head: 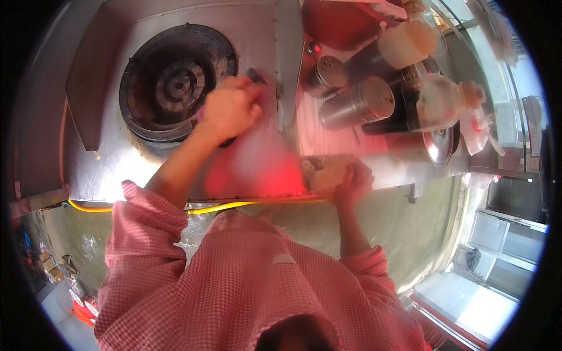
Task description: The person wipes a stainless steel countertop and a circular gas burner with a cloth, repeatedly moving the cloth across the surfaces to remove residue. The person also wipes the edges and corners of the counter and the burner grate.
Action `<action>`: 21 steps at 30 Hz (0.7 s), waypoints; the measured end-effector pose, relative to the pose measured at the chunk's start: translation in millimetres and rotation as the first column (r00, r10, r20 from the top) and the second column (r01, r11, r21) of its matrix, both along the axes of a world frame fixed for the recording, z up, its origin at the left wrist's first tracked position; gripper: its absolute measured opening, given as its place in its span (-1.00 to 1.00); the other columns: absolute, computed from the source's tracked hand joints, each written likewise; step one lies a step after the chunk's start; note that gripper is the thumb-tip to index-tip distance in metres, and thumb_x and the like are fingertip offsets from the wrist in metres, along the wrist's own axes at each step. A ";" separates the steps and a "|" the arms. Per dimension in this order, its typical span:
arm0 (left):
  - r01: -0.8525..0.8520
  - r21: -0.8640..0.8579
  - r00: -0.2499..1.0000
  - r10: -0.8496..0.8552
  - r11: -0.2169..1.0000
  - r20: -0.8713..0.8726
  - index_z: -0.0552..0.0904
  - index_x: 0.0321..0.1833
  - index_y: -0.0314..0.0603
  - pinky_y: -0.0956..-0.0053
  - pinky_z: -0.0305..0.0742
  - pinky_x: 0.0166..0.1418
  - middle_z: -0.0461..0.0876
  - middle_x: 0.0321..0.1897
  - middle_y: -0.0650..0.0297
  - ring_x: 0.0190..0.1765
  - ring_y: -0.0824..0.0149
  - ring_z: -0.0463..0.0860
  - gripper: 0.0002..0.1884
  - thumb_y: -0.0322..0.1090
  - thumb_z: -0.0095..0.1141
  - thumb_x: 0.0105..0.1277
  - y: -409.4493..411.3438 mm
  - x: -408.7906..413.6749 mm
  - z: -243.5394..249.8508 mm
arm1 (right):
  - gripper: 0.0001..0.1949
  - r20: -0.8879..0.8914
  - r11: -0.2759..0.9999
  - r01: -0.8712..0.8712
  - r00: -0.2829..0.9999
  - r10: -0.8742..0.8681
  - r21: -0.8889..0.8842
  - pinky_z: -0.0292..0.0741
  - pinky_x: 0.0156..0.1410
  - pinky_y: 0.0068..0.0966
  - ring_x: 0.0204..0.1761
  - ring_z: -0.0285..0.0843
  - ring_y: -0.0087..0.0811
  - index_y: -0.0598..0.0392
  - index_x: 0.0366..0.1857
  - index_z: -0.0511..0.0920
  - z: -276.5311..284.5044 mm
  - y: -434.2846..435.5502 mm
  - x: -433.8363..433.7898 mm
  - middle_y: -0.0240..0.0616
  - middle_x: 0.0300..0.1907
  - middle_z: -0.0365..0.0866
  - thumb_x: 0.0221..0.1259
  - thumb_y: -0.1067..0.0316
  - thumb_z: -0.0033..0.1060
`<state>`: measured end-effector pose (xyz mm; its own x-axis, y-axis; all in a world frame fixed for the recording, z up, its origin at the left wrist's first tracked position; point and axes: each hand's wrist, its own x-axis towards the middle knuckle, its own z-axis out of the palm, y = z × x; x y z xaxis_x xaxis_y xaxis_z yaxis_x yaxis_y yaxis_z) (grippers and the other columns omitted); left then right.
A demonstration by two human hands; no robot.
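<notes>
My left hand (232, 105) is curled in a fist over the steel stovetop, just right of the burner's black ring (127, 105). A dark object (257, 77) juts out past its fingers, and another dark bit shows below the wrist. Blur hides what exactly it is. My right hand (356, 180) grips the right side of a tan, blurred object (327, 173) at the counter's front edge. Paler bits show at that object's left end, but I cannot tell its kind. A bright red glow lies on the steel between my hands.
Upright steel panels (287, 66) (94, 87) flank the burner. To the right stand metal shakers (355, 103), a clear bottle (439, 103) of dark liquid, a bottle with an orange cap (406, 44) and a red basin (347, 22). A yellow hose (228, 205) runs along the front edge.
</notes>
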<state>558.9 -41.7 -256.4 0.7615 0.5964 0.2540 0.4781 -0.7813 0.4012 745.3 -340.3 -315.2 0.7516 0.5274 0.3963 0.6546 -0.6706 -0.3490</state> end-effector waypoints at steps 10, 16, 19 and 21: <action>0.374 -0.062 0.864 -0.372 0.925 -0.338 0.69 -0.02 0.03 0.15 0.55 -0.04 0.59 -0.21 0.16 -0.10 0.05 0.63 -0.64 -0.17 0.19 0.08 -50.6 1.7 -14.6 | -0.69 0.052 0.999 -0.015 0.999 0.012 0.040 0.38 0.13 -0.13 0.01 0.46 -0.09 0.03 -0.14 0.61 -21.6 -0.3 12.8 -0.19 -0.06 0.59 0.33 0.05 0.00; 0.174 -0.536 0.972 -0.232 0.826 -0.043 0.75 -0.12 -0.05 0.29 0.56 0.01 0.63 -0.21 0.09 -0.13 0.04 0.65 -0.69 -0.31 0.17 0.03 -42.1 -48.0 21.1 | -0.67 0.028 0.975 -0.051 0.999 0.046 0.217 0.37 0.15 -0.15 0.00 0.46 -0.11 0.00 -0.10 0.62 -25.3 3.2 6.6 -0.20 -0.05 0.59 0.35 0.03 -0.05; 0.083 -0.505 0.964 0.059 0.859 0.260 0.73 -0.09 -0.11 0.33 0.55 -0.03 0.64 -0.20 0.05 -0.16 0.04 0.67 -0.65 -0.23 0.19 0.03 9.6 -38.6 4.2 | -0.67 0.034 0.988 -0.061 0.998 0.056 0.141 0.37 0.14 -0.14 0.00 0.46 -0.10 -0.02 -0.08 0.61 -8.9 4.9 -1.8 -0.20 -0.03 0.59 0.35 0.02 -0.06; -0.008 -0.203 0.987 0.041 0.979 0.158 0.67 0.06 -0.05 0.25 0.52 0.06 0.56 0.12 0.11 0.11 0.09 0.59 -0.58 -0.20 0.18 0.09 32.6 -13.9 20.4 | -0.67 0.069 0.996 -0.043 0.997 0.038 0.076 0.37 0.13 -0.13 0.00 0.46 -0.09 -0.02 -0.07 0.60 -7.7 1.8 -3.3 -0.19 -0.02 0.59 0.35 0.02 -0.05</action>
